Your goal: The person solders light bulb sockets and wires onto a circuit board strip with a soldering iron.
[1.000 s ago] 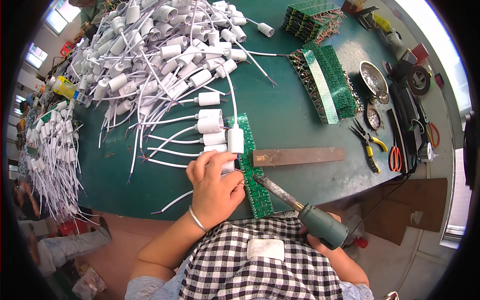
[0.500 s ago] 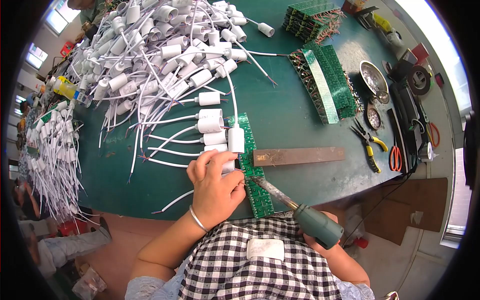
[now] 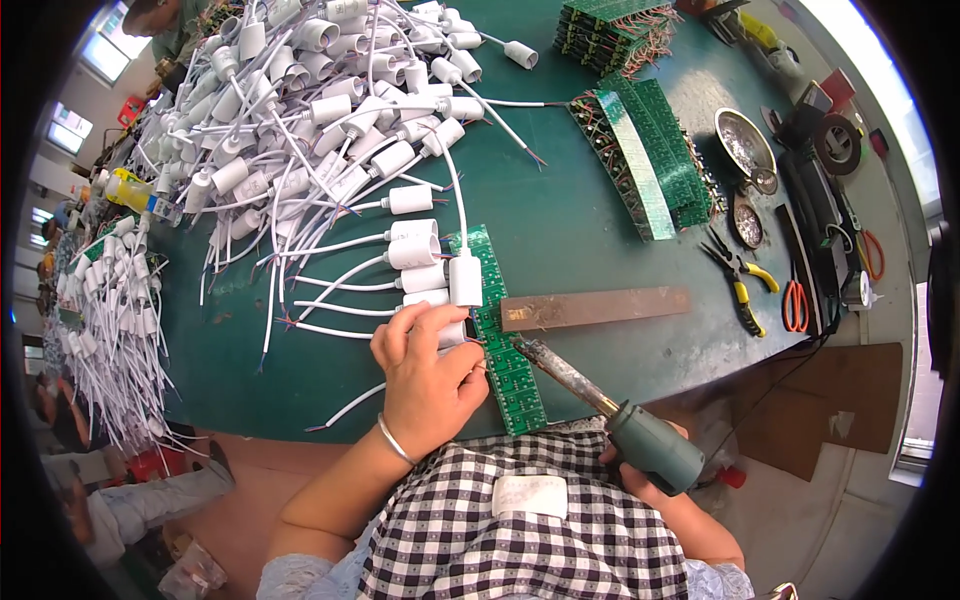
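A narrow green circuit board strip [image 3: 514, 385] lies near the table's front edge. At its left edge my left hand [image 3: 428, 375] is closed, thumb and finger pinching a thin wire that reaches the board; fingers partly hide a white lamp socket [image 3: 452, 335] beneath. My right hand [image 3: 640, 475] grips the dark green handle of a soldering iron [image 3: 652, 448]. The iron's tip sits over or just above the board's right edge; contact I cannot tell. Another white lamp socket [image 3: 465, 280] rests on the board's upper part, and several white sockets [image 3: 413, 248] lie in a column left of it.
A brown flat bar [image 3: 595, 309] touches the board's right side. A big heap of white corded sockets [image 3: 330, 110] covers the far left. To the right are stacked circuit boards [image 3: 655, 150], a metal bowl [image 3: 745, 142], pliers [image 3: 742, 285] and orange-handled scissors [image 3: 795, 305].
The iron's tip has shifted right and slightly away across the board, off the spot beside my left fingertips. My left hand keeps its pinch. The whole view has shifted slightly.
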A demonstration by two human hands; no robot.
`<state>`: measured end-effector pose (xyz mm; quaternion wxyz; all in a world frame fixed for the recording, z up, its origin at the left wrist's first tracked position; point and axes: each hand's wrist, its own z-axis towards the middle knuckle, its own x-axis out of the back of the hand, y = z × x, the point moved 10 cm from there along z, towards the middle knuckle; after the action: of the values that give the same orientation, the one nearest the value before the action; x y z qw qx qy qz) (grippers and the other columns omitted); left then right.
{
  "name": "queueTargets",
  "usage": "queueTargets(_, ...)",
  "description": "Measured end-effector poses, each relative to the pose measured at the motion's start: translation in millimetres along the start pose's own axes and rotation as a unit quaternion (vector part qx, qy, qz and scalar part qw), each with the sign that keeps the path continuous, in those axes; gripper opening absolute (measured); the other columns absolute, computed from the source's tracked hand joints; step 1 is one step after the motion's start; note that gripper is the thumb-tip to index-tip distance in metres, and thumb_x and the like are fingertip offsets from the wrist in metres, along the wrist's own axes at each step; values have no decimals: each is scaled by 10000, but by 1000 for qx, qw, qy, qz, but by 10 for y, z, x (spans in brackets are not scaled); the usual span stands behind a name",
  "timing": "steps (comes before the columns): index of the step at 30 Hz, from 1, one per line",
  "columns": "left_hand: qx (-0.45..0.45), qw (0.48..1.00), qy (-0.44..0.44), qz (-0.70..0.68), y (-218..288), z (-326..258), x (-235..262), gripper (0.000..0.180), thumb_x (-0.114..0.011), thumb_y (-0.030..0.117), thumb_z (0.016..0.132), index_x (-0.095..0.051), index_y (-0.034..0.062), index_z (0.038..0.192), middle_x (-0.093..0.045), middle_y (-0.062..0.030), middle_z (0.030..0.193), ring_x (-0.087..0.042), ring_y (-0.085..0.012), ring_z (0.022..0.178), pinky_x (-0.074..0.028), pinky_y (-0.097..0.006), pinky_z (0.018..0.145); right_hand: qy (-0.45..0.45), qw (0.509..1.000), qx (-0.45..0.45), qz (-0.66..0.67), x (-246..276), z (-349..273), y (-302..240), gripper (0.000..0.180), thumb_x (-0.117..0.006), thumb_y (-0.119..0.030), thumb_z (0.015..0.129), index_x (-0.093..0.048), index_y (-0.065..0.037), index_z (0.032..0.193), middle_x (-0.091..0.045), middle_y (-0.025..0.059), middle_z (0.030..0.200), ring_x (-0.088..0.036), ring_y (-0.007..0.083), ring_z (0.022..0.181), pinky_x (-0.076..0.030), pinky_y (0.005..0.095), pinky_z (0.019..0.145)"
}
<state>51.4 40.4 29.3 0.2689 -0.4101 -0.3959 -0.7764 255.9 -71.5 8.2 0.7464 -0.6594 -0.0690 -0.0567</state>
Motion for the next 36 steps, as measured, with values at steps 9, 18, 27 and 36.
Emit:
queueTargets(9,2,1000,0,-4,-8,-21,25,127,-669,92,638,-620,123,752,-509,-76,1197,-379,-361,1184,-246,-479,998,-27,999,32,-16,-35,9,-43,239,-595,-23,756,-625,18,990,-652,108,822,-666,212,680,-535,295,655)
queueTargets(18,-19,997,-17,-74,-52,-65,65,142,-680,100,689,-645,130,822,-522,-89,1192,-385,-353,1190,-271,-458,1014,9,999,-1,32,26,-73,96,258,-587,-15,758,-621,35,1009,-652,117,822,-666,207,658,-536,297,638)
queueTargets(27,-14,993,-46,-105,-38,-23,72,107,-682,100,702,-647,134,797,-520,-56,1236,-402,-321,1171,-255,-444,978,-31,999,2,-11,-15,-47,44,271,-620,-86,738,-621,27,985,-661,106,791,-657,205,675,-527,307,667)
queueTargets(36,0,997,-72,-21,64,65,19,113,-671,55,684,-574,87,734,-510,-75,1235,-392,-330,1175,-260,-459,978,-50,994,16,-91,-64,-131,118,304,-649,-144,736,-612,37,978,-663,93,774,-660,178,669,-537,292,661)
